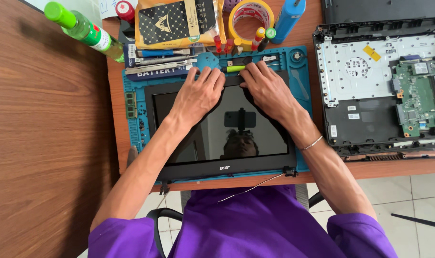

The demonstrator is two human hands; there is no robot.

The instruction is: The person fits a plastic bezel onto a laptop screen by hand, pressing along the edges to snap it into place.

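Both hands, left hand [198, 93] and right hand [267, 88], press released, flat grips on the far bezel edge of the laptop screen panel [222, 129] lying on the blue repair mat [131, 86]; uneven prying could crack the glass.

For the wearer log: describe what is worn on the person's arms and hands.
Both hands are bare, with no gloves or rings visible. The left hand has nothing at its wrist. The right hand has a thin silver bracelet at its wrist. Short purple sleeves cover only the upper arms.
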